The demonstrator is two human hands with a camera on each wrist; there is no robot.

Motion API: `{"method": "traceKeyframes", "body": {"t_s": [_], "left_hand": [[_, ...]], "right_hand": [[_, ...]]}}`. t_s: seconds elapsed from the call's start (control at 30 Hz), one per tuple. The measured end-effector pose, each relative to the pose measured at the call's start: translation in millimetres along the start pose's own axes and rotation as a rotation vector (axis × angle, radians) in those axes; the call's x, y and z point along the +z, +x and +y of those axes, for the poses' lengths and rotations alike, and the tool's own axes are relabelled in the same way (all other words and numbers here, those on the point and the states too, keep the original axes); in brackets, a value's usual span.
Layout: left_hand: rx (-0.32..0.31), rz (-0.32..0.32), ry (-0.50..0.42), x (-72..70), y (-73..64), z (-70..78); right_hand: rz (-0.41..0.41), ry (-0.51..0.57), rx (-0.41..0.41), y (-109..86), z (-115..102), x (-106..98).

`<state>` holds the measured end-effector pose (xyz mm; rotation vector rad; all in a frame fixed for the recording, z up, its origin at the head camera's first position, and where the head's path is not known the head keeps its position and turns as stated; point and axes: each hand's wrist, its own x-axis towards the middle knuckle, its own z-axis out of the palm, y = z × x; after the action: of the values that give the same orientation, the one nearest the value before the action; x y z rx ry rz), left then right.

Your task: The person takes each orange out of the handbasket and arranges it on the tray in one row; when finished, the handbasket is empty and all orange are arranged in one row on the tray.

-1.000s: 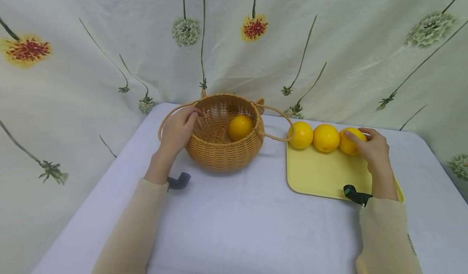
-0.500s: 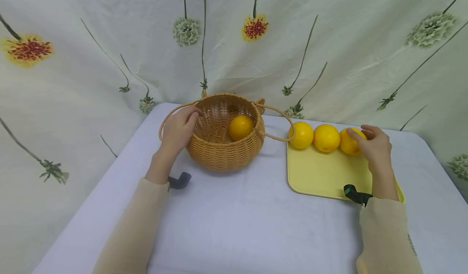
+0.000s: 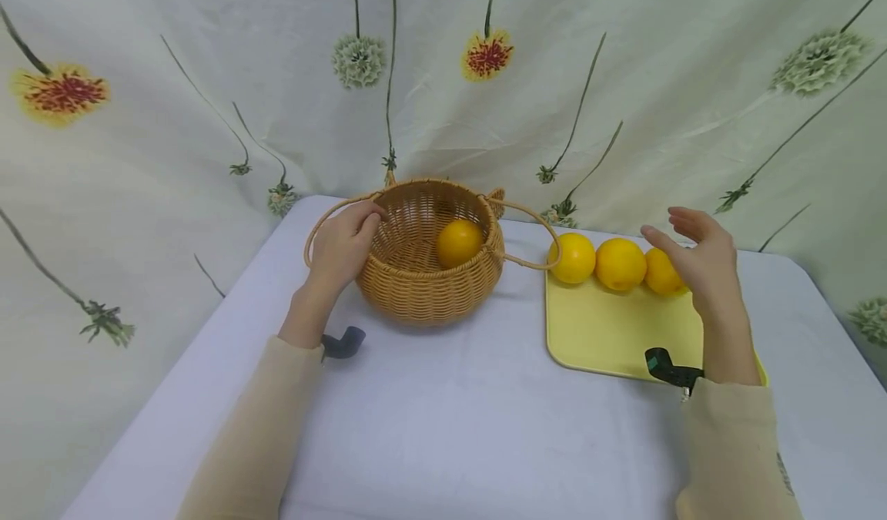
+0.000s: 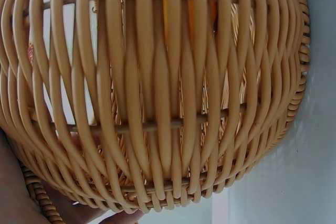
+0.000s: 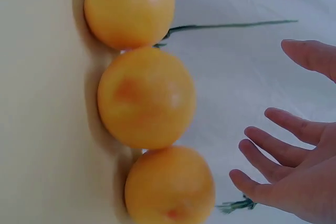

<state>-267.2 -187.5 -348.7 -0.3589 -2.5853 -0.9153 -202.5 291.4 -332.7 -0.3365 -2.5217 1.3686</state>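
My left hand point(image 3: 339, 246) grips the left rim of a round wicker basket point(image 3: 428, 298), thumb side up. In the left wrist view the woven wall of the basket point(image 4: 157, 77) fills most of the picture, with fingers point(image 4: 16, 192) at the lower left. One orange point(image 3: 460, 243) lies inside, toward the right wall. My right hand point(image 3: 707, 258) is raised over the right end of a yellow tray point(image 3: 610, 331), fingers spread and holding nothing. Beneath it is the rightmost orange point(image 3: 663, 275), partly hidden by the hand. Beside that lie a middle orange point(image 3: 620, 264) and a left orange point(image 3: 574, 258).
The basket's right loop handle point(image 3: 547, 235) reaches over to the left orange. A white cloth covers the table point(image 3: 485, 427). Behind it hangs a curtain point(image 3: 430, 104) printed with flowers. Each wrist wears a dark camera mount, such as the right one point(image 3: 668, 367).
My right hand has let go of the rightmost orange and lifted up from it, its fingers opening. That orange stays in the row on the tray. The left hand keeps its grip on the basket.
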Motion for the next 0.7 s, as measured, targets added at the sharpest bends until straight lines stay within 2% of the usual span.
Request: {"method": "traceKeyframes", "body": {"t_s": [0.23, 0.37, 0.7], "left_hand": [[0.002, 0.004, -0.009, 0.0, -1.5, 0.3], [-0.002, 0.002, -0.014, 1.0, -2.2, 0.0], [-0.002, 0.008, -0.004, -0.8, -0.8, 1.4]], "right_hand": [[-0.155, -0.005, -0.149, -13.0, -41, 26], [-0.236, 0.030, -0.182, -18.2, -65, 45], [-0.315, 0.078, -0.294, -21.6, -119, 87]]}}
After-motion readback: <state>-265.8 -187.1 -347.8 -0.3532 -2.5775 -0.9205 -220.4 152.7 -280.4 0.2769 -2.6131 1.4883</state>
